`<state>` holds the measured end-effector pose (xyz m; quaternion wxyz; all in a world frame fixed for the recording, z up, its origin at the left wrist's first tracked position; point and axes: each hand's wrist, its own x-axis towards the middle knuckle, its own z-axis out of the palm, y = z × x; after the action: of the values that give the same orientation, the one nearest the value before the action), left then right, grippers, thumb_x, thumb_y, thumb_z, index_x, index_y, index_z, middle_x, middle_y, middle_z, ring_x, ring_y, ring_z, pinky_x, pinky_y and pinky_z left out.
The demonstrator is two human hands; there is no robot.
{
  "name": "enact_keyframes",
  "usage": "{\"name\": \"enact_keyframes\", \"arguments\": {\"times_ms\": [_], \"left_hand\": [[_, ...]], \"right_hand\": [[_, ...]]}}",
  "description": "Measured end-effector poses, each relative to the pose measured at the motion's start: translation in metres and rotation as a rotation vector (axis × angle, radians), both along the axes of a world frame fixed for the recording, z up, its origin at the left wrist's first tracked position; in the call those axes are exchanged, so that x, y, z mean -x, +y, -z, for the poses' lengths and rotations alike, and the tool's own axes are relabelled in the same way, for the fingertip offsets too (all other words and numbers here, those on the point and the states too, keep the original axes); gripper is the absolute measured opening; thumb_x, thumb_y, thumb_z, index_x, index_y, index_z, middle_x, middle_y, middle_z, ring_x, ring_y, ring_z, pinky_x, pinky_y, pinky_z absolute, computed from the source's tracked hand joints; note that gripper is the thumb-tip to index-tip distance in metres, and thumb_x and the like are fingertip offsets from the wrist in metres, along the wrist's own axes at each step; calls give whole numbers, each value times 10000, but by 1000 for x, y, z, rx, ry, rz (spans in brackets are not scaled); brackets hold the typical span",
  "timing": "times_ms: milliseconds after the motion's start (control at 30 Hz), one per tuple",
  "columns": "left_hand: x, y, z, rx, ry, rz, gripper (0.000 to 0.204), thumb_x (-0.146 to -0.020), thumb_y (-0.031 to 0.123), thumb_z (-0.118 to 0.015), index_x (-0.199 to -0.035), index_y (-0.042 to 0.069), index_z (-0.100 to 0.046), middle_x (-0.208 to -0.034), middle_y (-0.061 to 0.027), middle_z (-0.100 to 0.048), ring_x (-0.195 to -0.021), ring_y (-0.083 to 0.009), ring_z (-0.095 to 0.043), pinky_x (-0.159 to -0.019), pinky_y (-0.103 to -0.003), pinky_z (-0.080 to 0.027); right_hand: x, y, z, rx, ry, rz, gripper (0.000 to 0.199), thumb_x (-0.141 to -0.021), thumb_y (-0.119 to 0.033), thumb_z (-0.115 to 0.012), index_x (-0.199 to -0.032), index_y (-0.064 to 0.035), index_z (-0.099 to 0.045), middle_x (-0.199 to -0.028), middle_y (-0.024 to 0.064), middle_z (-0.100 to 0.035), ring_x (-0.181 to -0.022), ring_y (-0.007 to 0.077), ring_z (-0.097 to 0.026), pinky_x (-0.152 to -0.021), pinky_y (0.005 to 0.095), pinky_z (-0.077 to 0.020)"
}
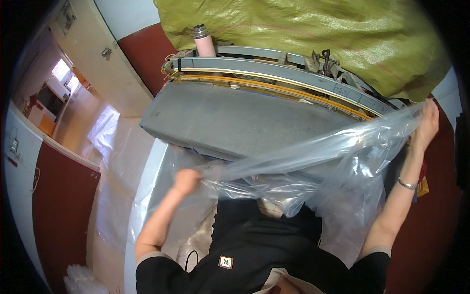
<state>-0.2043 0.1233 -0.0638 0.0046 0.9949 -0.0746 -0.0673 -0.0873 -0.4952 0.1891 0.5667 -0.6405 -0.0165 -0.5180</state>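
A clear plastic sheet point(357, 171) stretches slantwise in front of my body, between my two hands. My left hand point(187, 182), somewhat blurred, is closed on its lower left end. Higher up at the far right, my right hand point(428, 123) grips the sheet's other end, with the fingers closed round it. Loose folds hang down below and drape over my lap. Behind the sheet lies a grey covered work surface point(235, 117), which the plastic partly overlaps on its right side.
Past the grey surface runs a long metal frame point(254, 67) with yellow strips and a metal clamp point(327, 61). A pink flask point(204, 44) stands at its left end. Yellow-green woven sheeting point(303, 34) covers the back. At the left are an open door point(98, 49) and bundled plastic point(83, 280).
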Motion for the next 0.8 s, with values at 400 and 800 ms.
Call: {"name": "enact_keyframes", "arguments": {"times_ms": [400,800], "left_hand": [[-128,113,-181,660,-1579,-577,312,-776,266,-620,-854,-12,-500,-761,-136,-542,-754,-254,-517,-696,-399,-413],[-195,168,-49,131,-338,-658,578,-801,583,-393,-1309,320,-312,-1422,-4,-169,-1289,-350,-151,-940,-658,-118]], "right_hand": [[35,-164,206,492,770,620,319,-884,-271,-428,-870,27,-541,-778,183,-568,-708,289,-525,-673,355,-407],[80,-230,206,803,1298,916,373,-902,-325,-355,-962,15,-496,-917,251,-560,-866,428,-514,-692,474,-400]]}}
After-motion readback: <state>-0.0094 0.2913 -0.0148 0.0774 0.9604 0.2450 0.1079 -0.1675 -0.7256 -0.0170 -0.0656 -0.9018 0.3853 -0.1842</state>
